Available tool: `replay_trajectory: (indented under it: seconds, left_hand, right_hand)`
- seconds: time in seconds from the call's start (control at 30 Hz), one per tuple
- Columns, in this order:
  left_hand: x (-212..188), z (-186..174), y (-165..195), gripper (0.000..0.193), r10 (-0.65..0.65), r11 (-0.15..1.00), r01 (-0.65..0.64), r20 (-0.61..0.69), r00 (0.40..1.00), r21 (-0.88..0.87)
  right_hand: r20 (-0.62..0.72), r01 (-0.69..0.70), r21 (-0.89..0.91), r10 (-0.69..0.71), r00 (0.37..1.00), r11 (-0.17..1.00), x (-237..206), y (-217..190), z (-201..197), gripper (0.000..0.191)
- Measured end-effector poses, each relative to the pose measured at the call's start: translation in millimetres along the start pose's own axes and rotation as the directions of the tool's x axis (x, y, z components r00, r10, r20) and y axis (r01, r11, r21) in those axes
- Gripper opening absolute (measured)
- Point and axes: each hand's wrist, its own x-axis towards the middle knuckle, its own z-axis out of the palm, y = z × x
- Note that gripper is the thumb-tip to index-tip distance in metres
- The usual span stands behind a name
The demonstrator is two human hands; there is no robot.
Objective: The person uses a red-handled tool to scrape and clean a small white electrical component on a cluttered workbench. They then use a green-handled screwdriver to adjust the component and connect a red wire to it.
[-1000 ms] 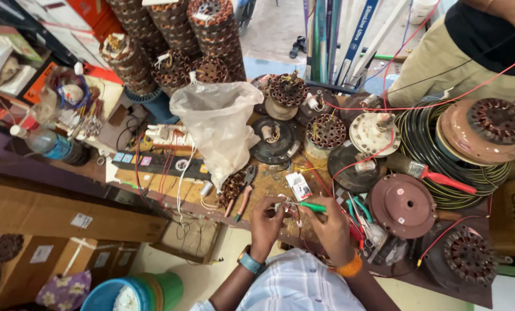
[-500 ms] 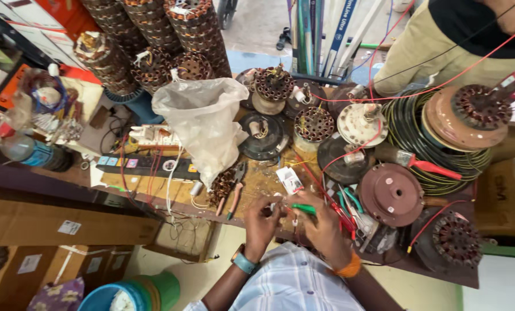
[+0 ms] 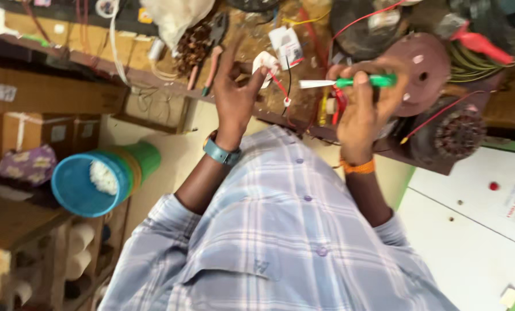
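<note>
My left hand (image 3: 234, 95), with a blue watch on the wrist, pinches a small white part (image 3: 263, 61) that trails red and black wires (image 3: 281, 89). My right hand (image 3: 362, 106), an orange band on its wrist, is shut on a green-handled tool (image 3: 365, 81) whose white tip points left toward the white part, a short gap away. Both hands are raised over the front edge of the cluttered wooden workbench (image 3: 251, 34). My plaid shirt (image 3: 280, 242) fills the lower middle of the view.
Pink-handled pliers (image 3: 212, 60) and a white plastic bag (image 3: 177, 17) lie on the bench. A brown round motor cover (image 3: 421, 63) and a wound stator (image 3: 454, 135) sit at right. Stacked blue and green buckets (image 3: 87, 181), cardboard boxes (image 3: 50, 92) and a white button panel (image 3: 476, 230) surround me.
The view has dropped and closed in on the hands and shirt. The far motor parts and the other person have left the frame. My right hand still holds the green tool.
</note>
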Motion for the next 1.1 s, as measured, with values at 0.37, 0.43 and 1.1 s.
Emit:
replay_trajectory:
  seconds: [0.37, 0.43, 1.1]
  left_hand:
    - [-10.7, 0.5, 7.6, 0.043, 0.113, 0.993, -0.11, 0.046, 0.993, -0.05]
    - [-14.0, 3.6, 13.2, 0.05, 0.237, 0.971, -0.237, 0.023, 0.971, -0.014]
    - [-6.1, 12.2, 16.3, 0.077, 0.399, 0.913, -0.394, -0.033, 0.916, 0.108]
  right_hand:
    - [0.337, 0.298, -0.697, -0.069, 0.939, 0.652, -5.6, 34.1, 17.8, 0.016]
    - [0.24, 0.181, -0.681, -0.017, 0.971, 0.71, -6.4, 38.0, 20.4, 0.016]
    - [0.017, -0.286, -0.496, 0.338, 0.941, 0.82, -7.5, 43.9, 7.6, 0.021]
